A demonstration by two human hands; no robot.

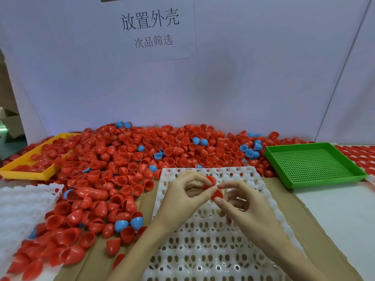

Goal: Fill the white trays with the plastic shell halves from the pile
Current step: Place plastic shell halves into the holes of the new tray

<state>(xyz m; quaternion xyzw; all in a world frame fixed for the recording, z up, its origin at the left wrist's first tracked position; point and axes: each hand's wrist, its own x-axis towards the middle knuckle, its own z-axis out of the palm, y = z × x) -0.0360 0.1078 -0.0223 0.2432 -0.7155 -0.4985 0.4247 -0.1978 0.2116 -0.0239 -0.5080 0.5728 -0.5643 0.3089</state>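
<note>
Two red shells held above the tray (pixel 233 258), which lies on cardboard (pixel 300 222) on the desk (pixel 345 209). Upper shell (pixel 211 181) pinched in the left hand (pixel 182 197), between thumb and fingertips; lower shell (pixel 216 195) pinched in the right hand (pixel 241 201), thumb under, forefinger over. The two shells sit one just above the other, close together; cannot tell if they touch. Both grips narrow, closed onto the shells, other fingers loosely curled. Both hands meet over the far half of the tray; tray cups visible around them hold no shells.

Pile (pixel 162 151) of shell halves, mostly red with a few blue, spreads across the far desk and down the left side, reaching the tray's far and left edges. Pair of blue halves (pixel 129 224) near the left forearm.

Second white tray (pixel 22 201) at the left edge, partly overlapped by the pile. Yellow tray (pixel 26 175) at far left, red halves inside. Green perforated tray (pixel 312 165) at far right, just beside the pile. Beyond it, at the right edge, a tray of red shells (pixel 363 157), partly cut off.

White backboard (pixel 243 88) behind, with a printed Chinese sign (pixel 150 27).
</note>
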